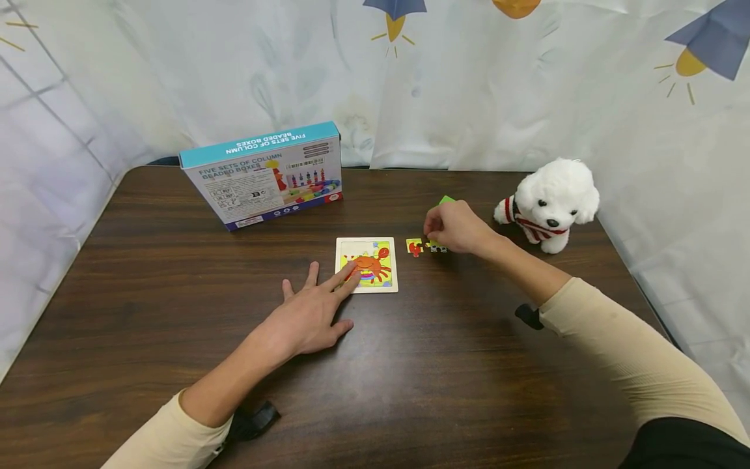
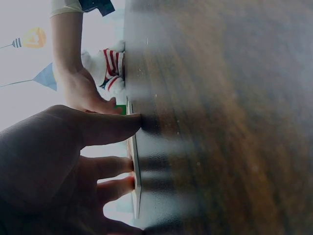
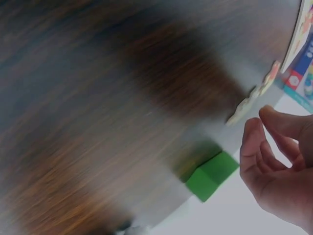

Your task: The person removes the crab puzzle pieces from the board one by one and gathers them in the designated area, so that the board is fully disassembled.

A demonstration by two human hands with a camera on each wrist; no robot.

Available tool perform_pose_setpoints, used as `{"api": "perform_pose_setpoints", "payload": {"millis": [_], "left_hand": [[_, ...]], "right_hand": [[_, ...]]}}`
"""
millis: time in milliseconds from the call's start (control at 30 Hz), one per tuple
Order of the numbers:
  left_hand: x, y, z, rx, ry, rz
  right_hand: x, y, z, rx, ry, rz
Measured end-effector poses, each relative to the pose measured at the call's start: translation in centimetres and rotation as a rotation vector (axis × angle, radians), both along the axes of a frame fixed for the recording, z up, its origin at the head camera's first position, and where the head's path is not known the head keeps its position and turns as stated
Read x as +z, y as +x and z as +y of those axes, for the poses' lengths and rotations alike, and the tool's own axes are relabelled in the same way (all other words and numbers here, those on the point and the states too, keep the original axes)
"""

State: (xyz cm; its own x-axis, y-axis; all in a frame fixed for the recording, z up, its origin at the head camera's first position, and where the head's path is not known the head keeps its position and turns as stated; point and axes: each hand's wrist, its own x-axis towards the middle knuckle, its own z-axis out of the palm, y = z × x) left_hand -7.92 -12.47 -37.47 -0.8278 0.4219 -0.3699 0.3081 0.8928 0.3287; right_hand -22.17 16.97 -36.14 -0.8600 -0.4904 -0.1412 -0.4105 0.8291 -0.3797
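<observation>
My left hand [image 1: 310, 312] lies spread over the table, with two fingertips resting on a square wooden crab puzzle [image 1: 381, 268]. Pale board shows at the puzzle's upper left. To the right of the board, a yellow and red puzzle piece [image 1: 414, 246] lies beside a second puzzle piece [image 1: 437, 247], partly covered by my right hand [image 1: 458, 227]. In the right wrist view, the right thumb and forefinger are bent toward each other with a small gap and nothing between them, just above the pieces. A green block [image 3: 211, 176] stands close by, mostly hidden by the hand in the head view.
A cardboard toy box [image 1: 263, 176] stands at the back left. At the back right sits a white plush dog [image 1: 553, 202] in a striped outfit. A printed white curtain [image 1: 281, 71] hangs behind the dark wooden table [image 1: 410, 391].
</observation>
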Motion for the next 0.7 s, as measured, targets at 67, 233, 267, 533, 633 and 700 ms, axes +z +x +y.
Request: {"api": "perform_pose_setpoints", "payload": {"millis": [67,233,267,533,633,700], "left_hand": [[0.0,0.0,0.0,0.0,0.002,0.001],[0.0,-0.1,0.0,-0.002,0.001,0.001],[0.1,0.0,0.0,-0.003,0.0,0.001],[0.0,-0.1,-0.1,-0.015,-0.012,0.01],[0.0,-0.1,-0.1,-0.018,-0.015,0.009],[0.0,-0.1,-0.1,-0.018,-0.017,0.005]], "right_hand": [[0.1,0.2,-0.6,0.007,-0.013,-0.008],[0.5,0.7,-2.5,0.054,-0.041,-0.026],[0.6,0.8,-2.9,0.062,-0.042,-0.03],[0.6,1.3,-5.6,0.098,-0.038,-0.064],[0.5,1.3,-6.4,0.095,-0.028,-0.063],[0.3,1.3,-6.8,0.092,-0.017,-0.068]]}}
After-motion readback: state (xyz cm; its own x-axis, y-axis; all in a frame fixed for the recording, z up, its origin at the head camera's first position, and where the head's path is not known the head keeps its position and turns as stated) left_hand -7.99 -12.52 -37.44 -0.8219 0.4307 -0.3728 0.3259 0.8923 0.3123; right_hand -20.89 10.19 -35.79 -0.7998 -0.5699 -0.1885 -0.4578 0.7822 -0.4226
